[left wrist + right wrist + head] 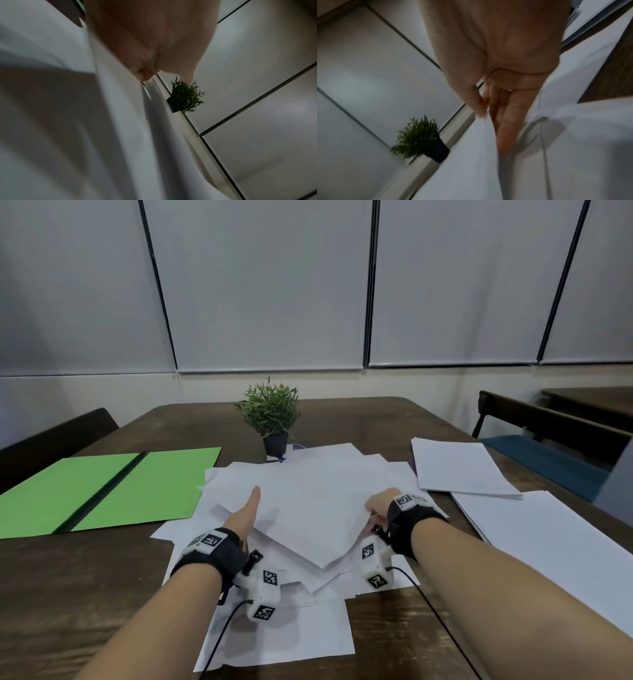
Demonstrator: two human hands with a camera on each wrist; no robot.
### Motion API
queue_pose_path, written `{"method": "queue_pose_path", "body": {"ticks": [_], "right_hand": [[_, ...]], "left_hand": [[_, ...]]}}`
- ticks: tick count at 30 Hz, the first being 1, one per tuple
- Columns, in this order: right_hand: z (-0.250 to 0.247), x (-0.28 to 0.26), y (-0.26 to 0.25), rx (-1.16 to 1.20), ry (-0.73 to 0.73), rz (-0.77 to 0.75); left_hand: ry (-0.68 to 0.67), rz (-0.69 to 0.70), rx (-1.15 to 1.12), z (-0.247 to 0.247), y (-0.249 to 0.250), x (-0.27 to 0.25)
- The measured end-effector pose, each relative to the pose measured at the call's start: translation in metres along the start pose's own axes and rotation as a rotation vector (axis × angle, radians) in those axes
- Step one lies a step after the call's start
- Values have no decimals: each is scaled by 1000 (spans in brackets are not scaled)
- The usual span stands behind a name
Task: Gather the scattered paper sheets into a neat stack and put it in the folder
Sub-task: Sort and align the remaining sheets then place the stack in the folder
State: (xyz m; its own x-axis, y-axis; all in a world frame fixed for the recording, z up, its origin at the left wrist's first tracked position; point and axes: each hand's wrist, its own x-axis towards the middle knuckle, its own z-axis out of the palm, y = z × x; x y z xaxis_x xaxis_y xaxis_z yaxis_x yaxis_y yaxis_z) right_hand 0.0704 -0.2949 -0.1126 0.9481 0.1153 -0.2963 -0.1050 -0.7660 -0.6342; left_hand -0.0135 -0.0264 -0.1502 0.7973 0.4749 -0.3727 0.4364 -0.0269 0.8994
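A loose pile of white paper sheets point(315, 501) lies fanned out in the middle of the wooden table point(85, 583). The green folder point(102, 491) lies open and flat to its left. My left hand point(251, 508) holds the pile's left side, with the thumb straight on top and the fingers hidden under the sheets. My right hand point(378, 503) holds the right edge. In the right wrist view the thumb and straight fingers of that hand point(491, 119) have a sheet point(467, 162) between them. The left hand point(154, 47) fills the blurred left wrist view, beside paper point(111, 128).
A small potted plant point(270, 412) stands just behind the pile. At the right lie a separate paper stack point(459, 467) and a larger sheet point(548, 535) at the table's edge. More sheets point(291, 635) lie under my wrists. A blue-seated chair point(548, 460) stands at the right.
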Motion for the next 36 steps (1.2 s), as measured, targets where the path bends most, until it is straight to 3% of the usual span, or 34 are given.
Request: {"method": "queue_pose_path", "body": {"ticks": [3,5,8,10,13,17,19,24,28,33,36], "right_hand": [[12,-2,1,92,-228,100],[9,-5,2,82,-271,101],[-3,-1,4,18,-44,44],[-8,4,3,38,25,-5],[-8,7,-6,72,10,-75],[-5,-1,-24,379,-1,-260],[-8,-9,-38,503,66,-424],[-26,-23,-80,684,186,-587],[-34,-34,-95,766,166,-638],[-18,-32,-83,800,54,-604],[-17,-34,-91,800,95,-617]], "left_hand": [[59,43,178,2,-5,2],[86,62,273,2,-8,5],[109,127,261,-2,-6,9],[79,199,183,-12,-5,15],[-55,383,80,-24,0,11],[-202,580,-37,-27,28,-30],[-161,656,-68,-24,44,-38],[56,866,-100,-19,82,-43],[219,984,-112,-20,97,-56],[235,972,-163,-21,86,-55],[272,1011,-76,-18,93,-59]]}}
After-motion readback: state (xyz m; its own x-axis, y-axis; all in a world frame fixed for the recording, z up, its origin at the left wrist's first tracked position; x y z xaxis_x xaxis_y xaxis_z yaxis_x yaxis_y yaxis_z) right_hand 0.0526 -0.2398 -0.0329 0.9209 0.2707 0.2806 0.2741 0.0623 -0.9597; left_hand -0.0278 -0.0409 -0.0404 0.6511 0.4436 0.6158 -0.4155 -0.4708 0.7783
